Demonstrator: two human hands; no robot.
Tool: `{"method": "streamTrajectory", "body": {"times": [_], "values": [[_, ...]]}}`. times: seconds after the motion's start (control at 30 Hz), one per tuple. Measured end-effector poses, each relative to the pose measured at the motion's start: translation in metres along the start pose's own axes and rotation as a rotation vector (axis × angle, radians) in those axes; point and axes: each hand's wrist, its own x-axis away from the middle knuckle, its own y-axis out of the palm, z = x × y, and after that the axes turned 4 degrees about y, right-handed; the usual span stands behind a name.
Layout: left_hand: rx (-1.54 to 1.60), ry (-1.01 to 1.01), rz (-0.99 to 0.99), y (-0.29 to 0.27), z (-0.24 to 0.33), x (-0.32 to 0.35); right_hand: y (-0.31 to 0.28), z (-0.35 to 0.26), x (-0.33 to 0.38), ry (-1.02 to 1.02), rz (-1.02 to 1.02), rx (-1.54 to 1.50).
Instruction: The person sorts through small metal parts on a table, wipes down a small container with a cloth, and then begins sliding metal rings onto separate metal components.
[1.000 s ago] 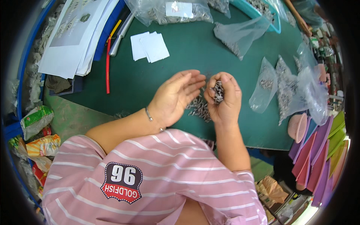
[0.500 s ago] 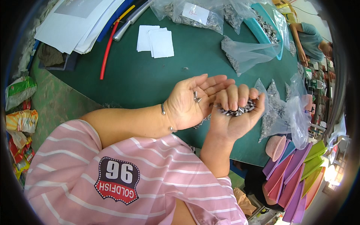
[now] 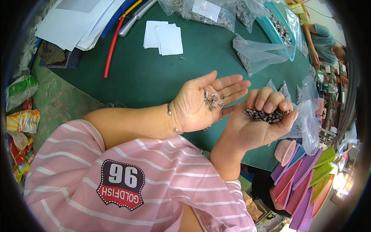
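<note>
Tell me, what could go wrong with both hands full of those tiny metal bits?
The left hand lies flat and open with a few small metal pieces loose on the palm; a tilt could roll them onto the green table. The right hand cups a heaped pile of dark metal pieces near its fingers, so some could spill over the edge and scatter.

Green table top (image 3: 147,73), plain. Sleeve (image 3: 116,154): pink w/ thin white stripes; badge (image 3: 120,185) red, black & white w/ dotted border. Small metal parts (image 3: 213,100) in left palm silvery; pile of parts (image 3: 266,115) in right hand darker grey. Tube (image 3: 112,48) red. Paper slips (image 3: 164,36) white. Bags (image 3: 262,54) clear. Stacked trays (image 3: 299,176): purple, pink, lime green. Tray (image 3: 272,31) teal.
</note>
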Motion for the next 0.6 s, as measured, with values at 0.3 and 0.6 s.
{"method": "streamTrajectory", "body": {"times": [0.3,0.6], "values": [[-0.009,0.0,0.003,-0.0013,-0.0002,0.0009,-0.002,-0.0035,-0.0035,-0.028,-0.146,0.031],[-0.002,0.0,0.025,0.0007,-0.0003,0.0014,0.0006,-0.0017,-0.0061,-0.057,-0.029,0.101]]}}
